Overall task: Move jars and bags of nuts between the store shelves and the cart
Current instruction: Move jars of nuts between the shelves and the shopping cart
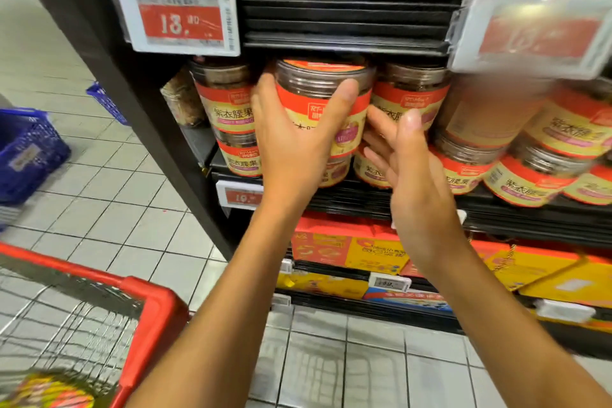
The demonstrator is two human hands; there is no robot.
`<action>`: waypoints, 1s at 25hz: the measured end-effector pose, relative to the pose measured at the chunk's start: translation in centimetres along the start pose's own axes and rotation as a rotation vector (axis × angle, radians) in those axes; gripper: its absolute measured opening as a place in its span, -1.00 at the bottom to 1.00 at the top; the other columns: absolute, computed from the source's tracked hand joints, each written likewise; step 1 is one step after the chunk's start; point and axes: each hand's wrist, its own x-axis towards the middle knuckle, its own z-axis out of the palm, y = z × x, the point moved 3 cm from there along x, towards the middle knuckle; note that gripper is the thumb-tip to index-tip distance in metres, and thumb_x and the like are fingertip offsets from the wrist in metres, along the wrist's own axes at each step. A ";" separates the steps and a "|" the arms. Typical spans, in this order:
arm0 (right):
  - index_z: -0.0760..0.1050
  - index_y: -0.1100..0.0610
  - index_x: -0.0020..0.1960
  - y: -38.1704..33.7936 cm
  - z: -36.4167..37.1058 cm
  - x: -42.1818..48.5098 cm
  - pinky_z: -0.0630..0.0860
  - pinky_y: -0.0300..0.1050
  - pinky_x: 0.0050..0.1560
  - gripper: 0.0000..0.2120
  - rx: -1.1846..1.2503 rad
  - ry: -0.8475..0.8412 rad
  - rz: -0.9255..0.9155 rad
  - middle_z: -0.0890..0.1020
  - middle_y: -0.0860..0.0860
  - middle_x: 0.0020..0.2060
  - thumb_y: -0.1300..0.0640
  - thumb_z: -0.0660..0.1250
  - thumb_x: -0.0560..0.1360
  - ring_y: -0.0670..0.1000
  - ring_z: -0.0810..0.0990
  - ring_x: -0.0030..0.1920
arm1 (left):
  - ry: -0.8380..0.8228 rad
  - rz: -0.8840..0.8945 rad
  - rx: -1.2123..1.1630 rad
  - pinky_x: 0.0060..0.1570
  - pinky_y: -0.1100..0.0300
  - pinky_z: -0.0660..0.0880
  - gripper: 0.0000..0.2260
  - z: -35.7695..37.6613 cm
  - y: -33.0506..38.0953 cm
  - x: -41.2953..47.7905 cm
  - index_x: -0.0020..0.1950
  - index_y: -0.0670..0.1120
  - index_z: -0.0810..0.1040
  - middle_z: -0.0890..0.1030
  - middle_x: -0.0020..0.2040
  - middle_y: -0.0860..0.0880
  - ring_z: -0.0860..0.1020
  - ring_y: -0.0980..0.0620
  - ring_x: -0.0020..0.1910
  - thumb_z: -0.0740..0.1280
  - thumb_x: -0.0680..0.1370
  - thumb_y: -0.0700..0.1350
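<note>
Black metal shelving [344, 15] fills the upper and right field, tilted by the wide-angle view; its middle shelf carries two tiers of clear plastic jars with red-and-cream labels. Floor [109, 209] of pale square tiles runs left and below. Cart [155, 315], red-rimmed with a wire basket, sits at lower left; something in a bright wrapper lies in its near corner, too blurred to identify. Blue basket [26, 152] stands on the floor at far left. Yellow and orange boxes [374, 252] occupy the shelf below the jars. Price tag [180, 20], red panel reading 18, is clipped to the upper shelf edge; a second tag [533, 33] at right is blurred. Jar [323, 99] is in the top tier at the shelf front, between neighbouring jars on each side, stacked above a lower jar. Left hand [291, 132] grips this jar, thumb wrapped across the label front, fingers curled round the left side. Right hand [407, 172] is just right of the jar, fingers spread and fairly straight, holding nothing; whether its fingertips touch the jar cannot be told.
</note>
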 end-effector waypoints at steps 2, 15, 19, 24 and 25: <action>0.46 -0.25 -0.04 0.5 0.0 0.8 0.38 -0.49 0.12 -0.68 -0.005 0.015 0.055 0.57 -0.49 -0.13 -0.13 -0.08 0.55 -0.43 0.48 0.10 | -0.067 -0.016 0.205 0.25 0.09 0.36 -0.36 -0.1 -0.9 0.5 0.17 -0.16 0.35 0.43 0.14 -0.08 0.43 -0.06 0.20 0.28 0.35 0.32; 0.36 -0.11 0.29 2.3 -0.3 1.1 0.32 -0.24 0.35 -0.56 -0.112 0.128 0.035 0.47 -0.35 0.11 -0.17 -0.08 0.52 -0.27 0.42 0.28 | -0.061 0.348 0.425 0.38 0.36 0.21 -0.62 -1.4 -3.3 -6.7 0.36 -0.26 0.39 0.40 0.39 -0.20 0.32 0.03 0.40 0.25 0.55 -0.22; 0.29 0.02 0.44 2.8 -0.4 2.2 0.24 -0.06 0.45 -0.36 -0.164 0.073 0.170 0.40 -0.17 0.37 -0.26 -0.09 0.47 -0.16 0.33 0.39 | -0.097 0.272 0.483 0.37 0.45 0.12 -0.57 -0.4 -3.7 -5.3 0.41 -0.23 0.36 0.30 0.46 -0.20 0.26 0.02 0.44 0.28 0.54 -0.24; 0.54 -0.16 -0.23 0.6 -2.0 0.5 0.47 -0.07 0.13 -0.58 -0.194 0.094 0.232 0.64 -0.29 -0.20 -0.27 -0.03 0.47 -0.17 0.59 -0.06 | -0.068 0.194 0.525 0.33 0.23 0.33 -0.60 -2.3 -1.2 -8.0 0.37 -0.25 0.40 0.48 0.32 -0.18 0.43 -0.04 0.32 0.27 0.52 -0.25; 0.52 -0.07 -0.22 0.2 -2.2 -0.6 0.50 0.02 0.14 -0.58 -0.219 0.074 0.260 0.65 -0.18 -0.18 -0.25 -0.02 0.47 -0.09 0.61 -0.04 | -0.056 0.134 0.519 0.28 0.22 0.38 -0.62 -3.5 -0.3 -9.4 0.34 -0.25 0.43 0.52 0.25 -0.16 0.49 -0.03 0.25 0.27 0.52 -0.25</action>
